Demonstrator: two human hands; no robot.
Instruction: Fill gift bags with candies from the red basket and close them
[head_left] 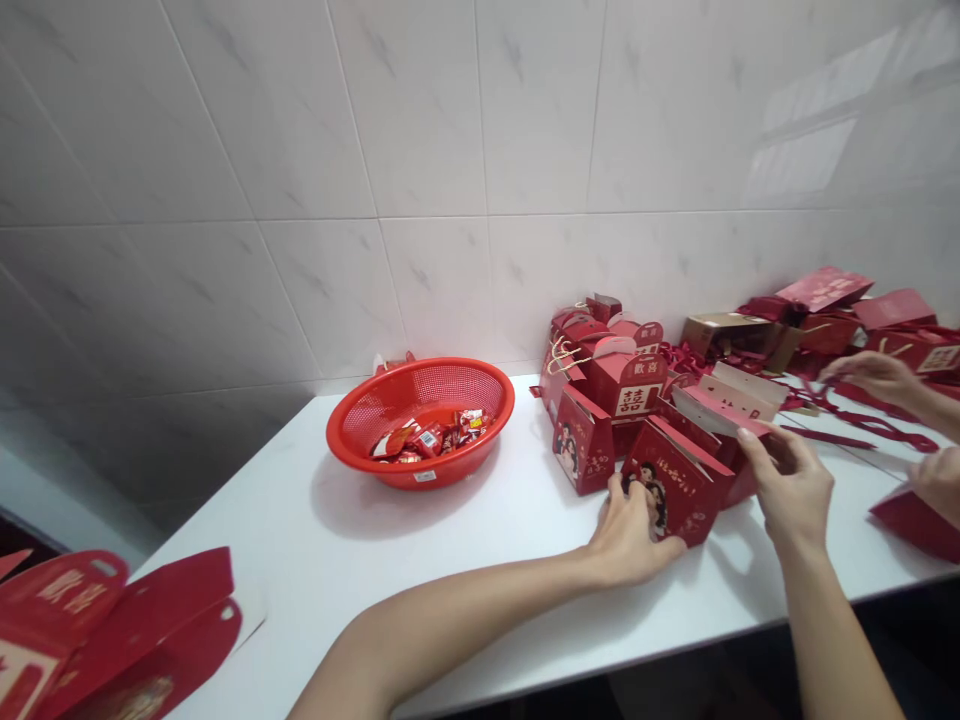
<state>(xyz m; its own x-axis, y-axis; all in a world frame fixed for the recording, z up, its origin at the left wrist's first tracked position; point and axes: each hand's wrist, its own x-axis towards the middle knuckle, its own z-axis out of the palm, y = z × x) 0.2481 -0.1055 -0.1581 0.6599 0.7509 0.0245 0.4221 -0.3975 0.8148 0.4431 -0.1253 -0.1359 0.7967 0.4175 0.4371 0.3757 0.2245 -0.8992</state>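
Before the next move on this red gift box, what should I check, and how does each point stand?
1. Left hand steadies the gift box at its near lower corner: ok.
2. Right hand is at the box's open top flap: ok.
3. Box stands on the white table, not lifted: ok.
4. Box has something inside: cannot tell, its inside is hidden.
5. Red basket holds wrapped sweets: ok.
6. Another person's hand is apart from the box: ok.
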